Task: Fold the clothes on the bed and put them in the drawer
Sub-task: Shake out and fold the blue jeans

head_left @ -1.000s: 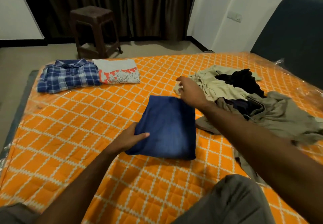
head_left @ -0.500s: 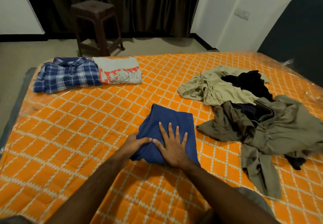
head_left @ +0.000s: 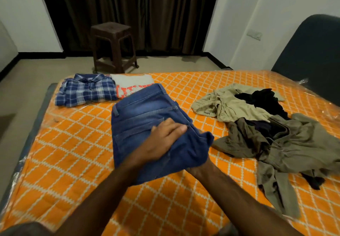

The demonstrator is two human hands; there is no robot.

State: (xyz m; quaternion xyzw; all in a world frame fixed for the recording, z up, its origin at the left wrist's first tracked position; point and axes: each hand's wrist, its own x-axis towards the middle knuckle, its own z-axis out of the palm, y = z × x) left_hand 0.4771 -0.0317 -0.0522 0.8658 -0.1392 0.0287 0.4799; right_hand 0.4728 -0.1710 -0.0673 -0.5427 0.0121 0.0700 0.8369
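Folded blue jeans (head_left: 139,117) are held up over the middle of the orange quilted bed (head_left: 73,152), waistband and back pocket showing. My left hand (head_left: 163,141) lies flat on top of them, fingers pointing right. My right hand (head_left: 199,169) reaches under their near right edge; only the wrist shows and the fingers are hidden by the denim. A folded blue plaid shirt (head_left: 86,92) and a folded grey T-shirt with a red print (head_left: 132,81) lie side by side at the far left. No drawer is in view.
A heap of unfolded beige, olive and black clothes (head_left: 257,125) covers the right side of the bed. A brown plastic stool (head_left: 114,46) stands on the floor beyond the bed, before dark curtains. A dark padded headboard (head_left: 312,55) rises at the right.
The jeans have come up off the bed and moved toward the folded shirts. My right hand went from pressing on top to underneath them; my left hand now lies on top.
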